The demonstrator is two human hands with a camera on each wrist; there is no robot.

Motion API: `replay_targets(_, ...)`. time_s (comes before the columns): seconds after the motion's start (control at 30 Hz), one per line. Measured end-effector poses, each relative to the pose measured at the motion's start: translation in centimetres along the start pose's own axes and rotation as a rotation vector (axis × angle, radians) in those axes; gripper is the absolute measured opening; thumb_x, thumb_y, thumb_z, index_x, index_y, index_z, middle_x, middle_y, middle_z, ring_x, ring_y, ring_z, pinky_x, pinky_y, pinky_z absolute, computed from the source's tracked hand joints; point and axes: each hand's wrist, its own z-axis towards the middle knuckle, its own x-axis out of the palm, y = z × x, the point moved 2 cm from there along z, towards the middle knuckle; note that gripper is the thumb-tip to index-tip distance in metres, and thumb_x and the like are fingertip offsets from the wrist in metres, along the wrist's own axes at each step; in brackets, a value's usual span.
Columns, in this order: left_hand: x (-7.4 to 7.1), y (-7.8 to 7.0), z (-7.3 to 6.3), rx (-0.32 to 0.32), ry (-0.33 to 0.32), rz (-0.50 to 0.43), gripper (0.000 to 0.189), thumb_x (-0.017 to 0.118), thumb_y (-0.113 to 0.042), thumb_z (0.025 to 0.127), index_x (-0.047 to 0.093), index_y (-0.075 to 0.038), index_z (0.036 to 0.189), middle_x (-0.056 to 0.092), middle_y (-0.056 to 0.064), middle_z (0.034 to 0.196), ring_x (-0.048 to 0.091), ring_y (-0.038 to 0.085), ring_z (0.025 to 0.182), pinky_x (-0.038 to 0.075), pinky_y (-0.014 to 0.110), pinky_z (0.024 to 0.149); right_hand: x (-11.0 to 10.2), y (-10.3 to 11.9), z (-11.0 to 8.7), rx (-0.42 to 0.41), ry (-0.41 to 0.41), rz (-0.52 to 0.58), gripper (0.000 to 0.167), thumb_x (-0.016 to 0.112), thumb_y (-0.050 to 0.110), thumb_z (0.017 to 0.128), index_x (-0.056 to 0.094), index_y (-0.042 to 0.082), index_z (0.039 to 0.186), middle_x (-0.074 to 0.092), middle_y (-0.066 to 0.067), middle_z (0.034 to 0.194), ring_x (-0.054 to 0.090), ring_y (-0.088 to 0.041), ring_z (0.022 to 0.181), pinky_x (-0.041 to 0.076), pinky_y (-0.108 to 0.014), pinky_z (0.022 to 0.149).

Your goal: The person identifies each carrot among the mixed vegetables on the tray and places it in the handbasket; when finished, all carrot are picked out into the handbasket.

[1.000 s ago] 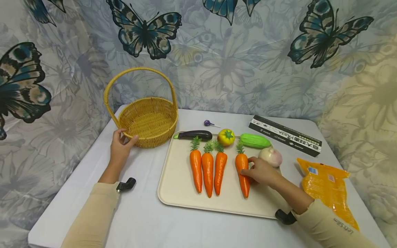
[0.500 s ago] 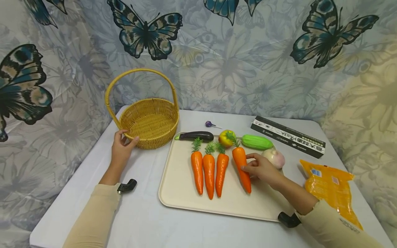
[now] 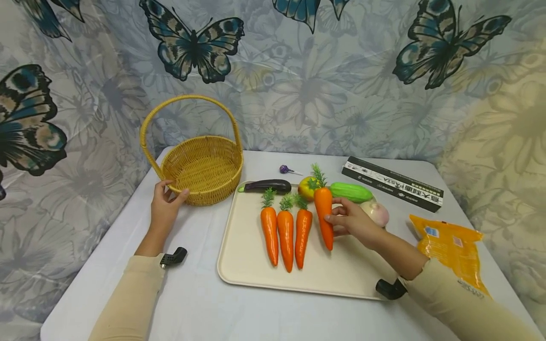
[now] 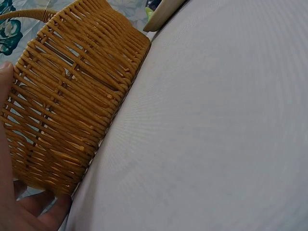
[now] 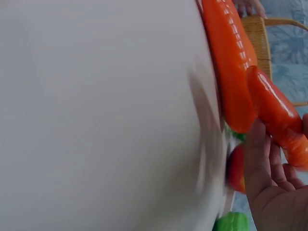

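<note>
My right hand [image 3: 358, 222] pinches an orange carrot [image 3: 324, 215] with a green leafy top, between thumb and fingers. The carrot is raised above the beige tray [image 3: 256, 275], tip downward; the right wrist view shows a shadow on the tray below. To its left lie three more carrots [image 3: 303, 237] side by side. My left hand [image 3: 164, 206] grips the near left side of a yellow wicker basket [image 3: 213, 193] with a tall handle. In the left wrist view, thumb and fingers [image 4: 58, 211] spread along the woven wall [image 4: 77, 96]. Nothing shows inside the basket.
Along the tray's back edge lie an eggplant [image 3: 268, 186], a yellow-green round vegetable [image 3: 304, 190], a green gourd [image 3: 350, 192] and an onion [image 3: 377, 213]. Beyond are a lollipop [image 3: 285, 169] and a black pasta box [image 3: 392, 183]. An orange packet [image 3: 450, 246] lies at right.
My right hand has lifted the fourth carrot off the tray and moved it slightly left and away from me, its leafy top now overlapping the round vegetable. My left hand stays at the basket.
</note>
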Motion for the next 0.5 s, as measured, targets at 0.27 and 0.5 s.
replay_targets(0.27, 0.0, -0.1, 0.0, -0.009, -0.009, -0.001, 0.074, 0.072, -0.04, 0.088, 0.034, -0.006, 0.141, 0.012, 0.006, 0.161, 0.028, 0.028, 0.142, 0.037, 0.046, 0.108, 1.0, 1.4, 1.5, -0.003, 0.013, -0.008, 0.06, 0.065, 0.01, 0.094, 0.031, -0.003, 0.141, 0.047, -0.018, 0.107, 0.062, -0.023, 0.086, 0.058, -0.048, 0.077)
replay_targets(0.5, 0.0, -0.4, -0.2, -0.005, -0.016, -0.007, 0.073, 0.073, -0.038, 0.088, 0.035, -0.006, 0.14, 0.012, 0.005, 0.161, 0.028, 0.027, 0.141, 0.037, 0.046, 0.109, 2.4, 2.8, 3.4, -0.025, 0.053, 0.005, 0.057, 0.064, 0.011, 0.094, 0.032, -0.001, 0.14, 0.049, -0.017, 0.105, 0.061, -0.026, 0.09, 0.058, -0.05, 0.079)
